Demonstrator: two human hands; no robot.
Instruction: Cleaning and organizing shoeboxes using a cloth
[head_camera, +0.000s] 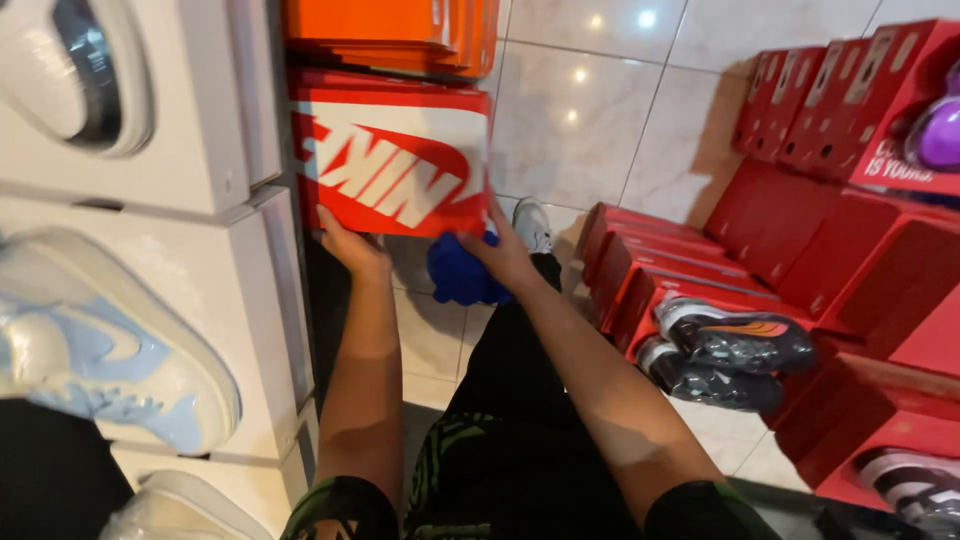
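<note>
**Both hands grip a red shoebox above a tiled floor**

A red cardboard shoebox (392, 160) with a white lid panel rests just above both hands. The left hand (352, 246) clasps its lower left corner; the right hand (503, 255) clasps the lower right, also pinching a crumpled blue cloth (458, 275). Glossy orange boxes (395, 32) lie stacked above it, over polished floor tiles (590, 110).

Your left hand (352, 248) and right hand (505, 255) hold a red-and-white shoebox (395, 160) | orange boxes (395, 35) stacked above | white boxes (230, 130) at left | open red boxes (800, 230) at right on the floor
</note>
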